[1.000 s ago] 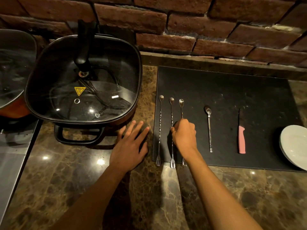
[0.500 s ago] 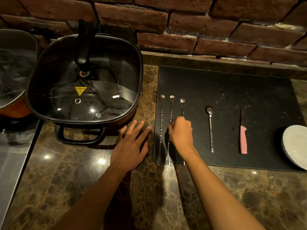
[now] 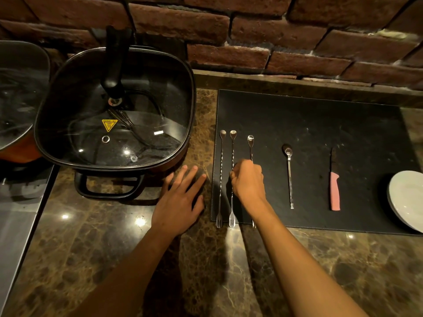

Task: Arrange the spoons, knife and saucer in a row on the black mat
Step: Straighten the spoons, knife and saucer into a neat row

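Nearly done: four steel spoons [image 3: 289, 175] and pink-handled knife [image 3: 334, 191] lie in a row, centre-right on the leathery black mat [image 3: 320, 124]. White glazed saucer [image 3: 406, 197] overhangs its right edge. Right hand [image 3: 248, 180] pinches the third twisted-stem spoon; left hand [image 3: 180, 197] spread flat on the marble tabletop [image 3: 91, 236].

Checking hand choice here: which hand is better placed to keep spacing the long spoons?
Probably the right hand: it is already curled on the middle long spoon over the mat. The left hand lies flat on the counter, off the mat.
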Demonstrator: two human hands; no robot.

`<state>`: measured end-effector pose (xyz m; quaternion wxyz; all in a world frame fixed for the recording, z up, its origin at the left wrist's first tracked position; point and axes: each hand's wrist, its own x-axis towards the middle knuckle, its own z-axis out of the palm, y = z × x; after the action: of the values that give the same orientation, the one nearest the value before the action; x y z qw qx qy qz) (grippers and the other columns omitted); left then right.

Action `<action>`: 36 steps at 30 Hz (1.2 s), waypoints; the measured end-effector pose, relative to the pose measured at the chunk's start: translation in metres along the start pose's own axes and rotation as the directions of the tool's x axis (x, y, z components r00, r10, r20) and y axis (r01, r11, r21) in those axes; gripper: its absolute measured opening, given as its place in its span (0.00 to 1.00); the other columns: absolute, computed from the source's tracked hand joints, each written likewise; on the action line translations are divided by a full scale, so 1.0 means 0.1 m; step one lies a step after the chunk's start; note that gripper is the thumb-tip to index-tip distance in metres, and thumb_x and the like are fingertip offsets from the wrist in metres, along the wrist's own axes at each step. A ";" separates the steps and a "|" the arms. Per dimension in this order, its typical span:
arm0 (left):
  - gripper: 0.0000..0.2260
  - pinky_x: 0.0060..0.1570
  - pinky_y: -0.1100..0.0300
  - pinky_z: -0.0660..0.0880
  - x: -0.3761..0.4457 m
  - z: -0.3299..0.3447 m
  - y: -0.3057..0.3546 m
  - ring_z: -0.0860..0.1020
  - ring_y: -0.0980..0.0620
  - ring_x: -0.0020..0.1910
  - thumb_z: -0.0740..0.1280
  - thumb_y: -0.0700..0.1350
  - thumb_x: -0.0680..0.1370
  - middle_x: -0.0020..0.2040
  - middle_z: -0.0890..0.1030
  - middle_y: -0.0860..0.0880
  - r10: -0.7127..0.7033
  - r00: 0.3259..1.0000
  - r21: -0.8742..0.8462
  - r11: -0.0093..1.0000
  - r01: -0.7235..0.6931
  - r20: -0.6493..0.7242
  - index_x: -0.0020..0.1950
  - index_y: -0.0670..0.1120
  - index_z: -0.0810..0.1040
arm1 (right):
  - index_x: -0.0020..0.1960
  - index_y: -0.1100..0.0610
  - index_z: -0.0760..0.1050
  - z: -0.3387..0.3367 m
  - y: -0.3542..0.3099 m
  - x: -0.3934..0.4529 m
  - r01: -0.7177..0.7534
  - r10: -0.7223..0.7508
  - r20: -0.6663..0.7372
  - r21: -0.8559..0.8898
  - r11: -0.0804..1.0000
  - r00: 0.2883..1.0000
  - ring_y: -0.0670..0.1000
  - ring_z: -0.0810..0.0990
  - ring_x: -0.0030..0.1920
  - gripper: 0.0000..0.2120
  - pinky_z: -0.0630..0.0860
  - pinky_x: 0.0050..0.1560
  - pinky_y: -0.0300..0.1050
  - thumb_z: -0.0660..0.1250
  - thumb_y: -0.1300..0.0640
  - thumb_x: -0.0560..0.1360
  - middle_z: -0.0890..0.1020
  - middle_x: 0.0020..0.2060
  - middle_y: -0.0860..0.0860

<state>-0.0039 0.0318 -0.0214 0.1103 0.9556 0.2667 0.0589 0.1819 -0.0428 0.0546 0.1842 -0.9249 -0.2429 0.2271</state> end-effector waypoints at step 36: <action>0.26 0.78 0.43 0.57 0.00 -0.02 0.01 0.59 0.45 0.82 0.57 0.54 0.82 0.81 0.65 0.46 -0.003 1.000 -0.002 1.000 0.003 -0.007 0.80 0.50 0.66 | 0.47 0.63 0.77 -0.21 0.40 -0.02 -0.003 0.005 -0.120 0.018 1.000 0.993 0.62 0.81 0.46 0.06 0.77 0.41 0.50 0.66 0.60 0.77 0.80 0.46 0.60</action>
<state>-0.0035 0.0312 -0.0195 0.1106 0.9549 0.2686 0.0622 0.2055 -0.0812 0.0543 0.2062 -0.9357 -0.2276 0.1738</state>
